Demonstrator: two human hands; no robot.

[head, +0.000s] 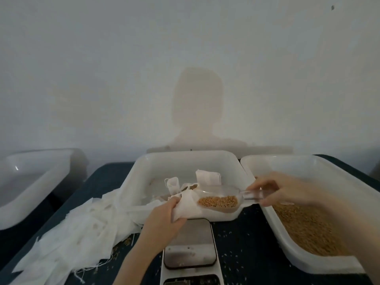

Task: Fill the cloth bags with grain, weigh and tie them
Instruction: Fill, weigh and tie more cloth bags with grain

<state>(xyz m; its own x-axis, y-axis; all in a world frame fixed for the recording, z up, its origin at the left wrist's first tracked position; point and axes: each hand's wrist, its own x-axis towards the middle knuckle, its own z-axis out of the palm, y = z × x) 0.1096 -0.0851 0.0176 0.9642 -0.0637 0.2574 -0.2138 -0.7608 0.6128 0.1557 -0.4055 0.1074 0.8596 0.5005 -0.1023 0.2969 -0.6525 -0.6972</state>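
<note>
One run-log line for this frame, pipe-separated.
phase: filling | left hand: holds cloth bag | right hand: holds scoop of grain at bag mouth | scale: bare | tied bags: cannot tell

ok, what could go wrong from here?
1. The scoop is heaped with grain at the mouth of the bag, which the left hand alone holds; grain may miss it and spill.
2. Spilled grain could land on the scale below and skew the weighing.

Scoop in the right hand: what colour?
Clear scoop, see-through plastic, golden-brown grain inside; head view.
</note>
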